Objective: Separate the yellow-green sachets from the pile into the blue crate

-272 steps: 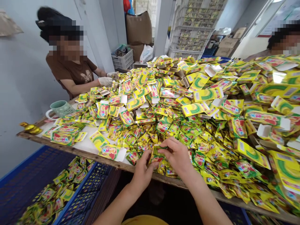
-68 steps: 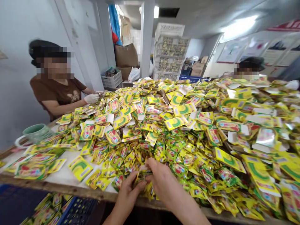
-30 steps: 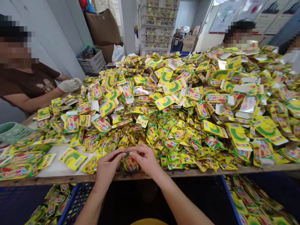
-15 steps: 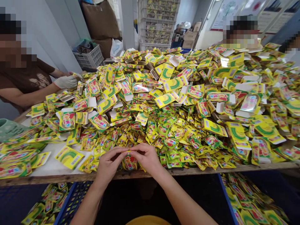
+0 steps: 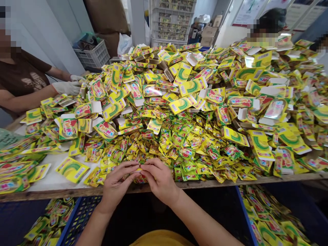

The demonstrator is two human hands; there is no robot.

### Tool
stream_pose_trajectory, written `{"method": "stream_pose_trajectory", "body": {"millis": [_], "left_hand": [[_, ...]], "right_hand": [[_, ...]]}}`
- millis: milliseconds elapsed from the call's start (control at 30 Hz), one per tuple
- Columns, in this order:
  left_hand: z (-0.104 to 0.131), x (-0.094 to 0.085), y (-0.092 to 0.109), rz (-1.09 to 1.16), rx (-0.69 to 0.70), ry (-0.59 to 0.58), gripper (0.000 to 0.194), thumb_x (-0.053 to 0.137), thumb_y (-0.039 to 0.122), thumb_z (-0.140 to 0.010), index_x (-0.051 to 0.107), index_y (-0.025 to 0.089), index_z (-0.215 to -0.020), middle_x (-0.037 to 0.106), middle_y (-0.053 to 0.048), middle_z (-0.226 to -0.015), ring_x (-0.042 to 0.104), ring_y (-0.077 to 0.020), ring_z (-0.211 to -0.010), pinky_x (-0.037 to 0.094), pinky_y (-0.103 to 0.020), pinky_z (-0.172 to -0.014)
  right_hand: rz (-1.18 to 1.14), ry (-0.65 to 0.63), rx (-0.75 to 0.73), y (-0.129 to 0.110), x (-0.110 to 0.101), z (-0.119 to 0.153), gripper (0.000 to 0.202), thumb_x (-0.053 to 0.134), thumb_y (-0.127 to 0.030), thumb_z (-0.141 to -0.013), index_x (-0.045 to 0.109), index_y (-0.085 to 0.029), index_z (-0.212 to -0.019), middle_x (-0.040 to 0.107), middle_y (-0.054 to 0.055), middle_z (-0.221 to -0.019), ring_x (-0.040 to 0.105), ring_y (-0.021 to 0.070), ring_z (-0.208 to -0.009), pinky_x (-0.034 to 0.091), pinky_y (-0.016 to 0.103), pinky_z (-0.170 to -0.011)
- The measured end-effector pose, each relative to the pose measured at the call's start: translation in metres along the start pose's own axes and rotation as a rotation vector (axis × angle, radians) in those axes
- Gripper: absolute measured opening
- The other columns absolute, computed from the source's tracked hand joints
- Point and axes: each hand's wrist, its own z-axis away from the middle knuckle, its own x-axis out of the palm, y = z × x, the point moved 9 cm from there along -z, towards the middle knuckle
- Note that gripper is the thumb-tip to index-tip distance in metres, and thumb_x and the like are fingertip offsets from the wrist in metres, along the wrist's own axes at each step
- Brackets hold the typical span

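My left hand point(image 5: 118, 184) and my right hand point(image 5: 162, 181) meet at the front edge of the table, fingertips pinched together. Between them is a small printed carton point(image 5: 140, 178), its upper edge under my thumbs and fingers. Most of it is covered by the fingers; a bit of red and yellow print shows. Just beyond my hands lies a heap of small shiny sachets point(image 5: 186, 152) in yellow, green and red. Behind and around the sachets rises a large pile of yellow-green cartons point(image 5: 192, 85), many with white flaps standing up.
Flattened-looking cartons point(image 5: 15, 171) lie at the left, near a single yellow carton point(image 5: 72, 169). Below the table edge stand blue crates point(image 5: 67, 223) with filled cartons. A gloved co-worker's hand point(image 5: 67, 87) works at the left. White crates point(image 5: 171, 25) are stacked behind.
The view has shifted slightly. My fingers have closed further over the carton, so less of its front shows. The co-worker's gloved hands at the left have moved a little.
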Motion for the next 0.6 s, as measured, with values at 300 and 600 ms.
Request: {"method": "stream_pose_trajectory", "body": {"millis": [300,600], "left_hand": [[-0.003,0.004,-0.004,0.016,-0.085,-0.014,0.021,0.063,0.014,-0.085,0.072,0.025,-0.100,0.070,-0.003,-0.098,0.066,-0.0154,-0.093,0.054,-0.027,-0.084],[0.025,0.011,0.013,0.005,0.089,0.019,0.043,0.064,0.003,-0.080,0.066,0.029,-0.114,0.066,-0.005,-0.115,0.064,-0.0179,-0.102,0.054,-0.032,-0.088]], "right_hand": [[0.074,-0.030,0.020,0.004,0.003,-0.013,0.014,0.054,-0.017,-0.088,0.067,-0.019,-0.084,0.061,0.005,-0.083,0.059,0.0145,-0.078,0.048,0.026,-0.070],[0.121,-0.031,-0.166,-0.011,0.005,0.029,0.027,0.052,-0.008,-0.087,0.064,-0.016,-0.110,0.063,0.012,-0.104,0.059,0.0174,-0.096,0.051,0.030,-0.084]]}}
